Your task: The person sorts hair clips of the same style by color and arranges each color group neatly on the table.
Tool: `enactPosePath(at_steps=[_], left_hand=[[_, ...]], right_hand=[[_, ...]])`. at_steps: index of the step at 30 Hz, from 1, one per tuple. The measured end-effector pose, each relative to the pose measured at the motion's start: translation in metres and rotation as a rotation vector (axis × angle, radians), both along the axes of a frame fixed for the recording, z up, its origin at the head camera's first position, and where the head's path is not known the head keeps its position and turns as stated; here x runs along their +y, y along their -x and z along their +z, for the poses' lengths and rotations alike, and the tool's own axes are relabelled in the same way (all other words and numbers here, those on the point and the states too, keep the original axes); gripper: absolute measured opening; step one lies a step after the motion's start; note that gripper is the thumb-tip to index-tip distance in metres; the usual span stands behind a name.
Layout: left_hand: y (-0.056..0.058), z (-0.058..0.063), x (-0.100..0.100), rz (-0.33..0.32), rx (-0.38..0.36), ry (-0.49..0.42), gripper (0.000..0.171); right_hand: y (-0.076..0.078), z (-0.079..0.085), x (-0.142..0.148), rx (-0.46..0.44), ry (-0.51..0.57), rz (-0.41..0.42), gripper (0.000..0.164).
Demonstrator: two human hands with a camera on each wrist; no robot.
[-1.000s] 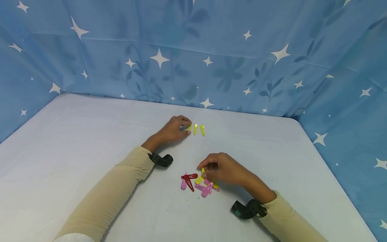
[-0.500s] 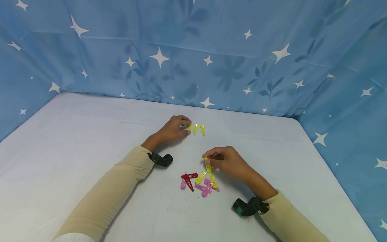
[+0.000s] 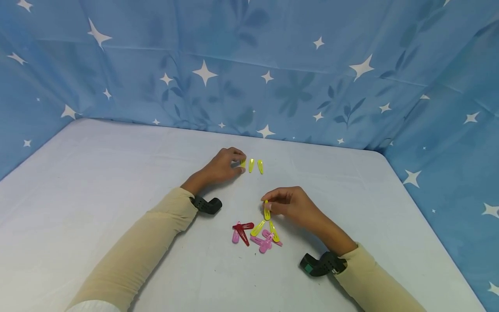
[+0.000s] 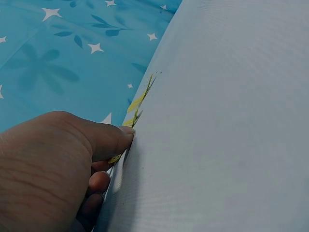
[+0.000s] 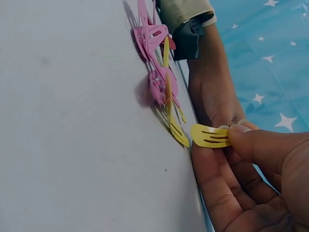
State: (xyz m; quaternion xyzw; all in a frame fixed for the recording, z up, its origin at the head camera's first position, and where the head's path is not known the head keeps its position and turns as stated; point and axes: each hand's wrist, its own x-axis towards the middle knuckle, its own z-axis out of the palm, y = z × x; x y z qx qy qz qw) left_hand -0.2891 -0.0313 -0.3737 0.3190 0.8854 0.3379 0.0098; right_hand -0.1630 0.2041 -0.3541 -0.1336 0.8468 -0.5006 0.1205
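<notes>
With thumb and fingers my right hand (image 3: 293, 207) pinches a yellow snap hair clip (image 5: 208, 136) just beyond a small pile of clips. Farther back, my left hand (image 3: 221, 167) has thumb and fingertips around another yellow hair clip (image 3: 243, 163), partly hidden by the fingers. Two more yellow clips (image 3: 251, 165) lie beside it in a row to the right. In the pile are two yellow clips (image 3: 274, 232), several pink clips (image 3: 266, 244) and crossed red clips (image 3: 242, 234); a pink one (image 3: 235, 236) lies partly under the red.
A white cloth covers the table (image 3: 187, 268). Blue curtains (image 3: 234, 65) with white stars hang behind its far edge and down the sides. Each wrist wears a black camera band (image 3: 208, 205).
My right hand has lifted a yellow clip from the pile and moved slightly away from me with it. The left hand stays at its clip.
</notes>
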Motion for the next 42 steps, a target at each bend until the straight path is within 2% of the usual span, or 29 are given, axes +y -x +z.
enactPosePath(at_steps=[5,16,28,42], left_hand=[[-0.002,0.002,-0.001,0.008,-0.018,-0.006,0.044],[-0.001,-0.001,0.0,0.007,-0.025,-0.005,0.044],[-0.002,0.003,0.0,0.007,-0.027,0.0,0.044],[-0.001,0.003,-0.002,0.005,-0.032,0.002,0.044]], right_hand=[[0.0,-0.001,-0.001,-0.028,0.018,-0.001,0.016],[0.002,0.001,-0.002,-0.014,0.019,-0.028,0.021],[0.02,0.006,0.007,0.026,0.022,-0.089,0.021],[0.034,0.006,0.008,0.009,0.046,-0.13,0.023]])
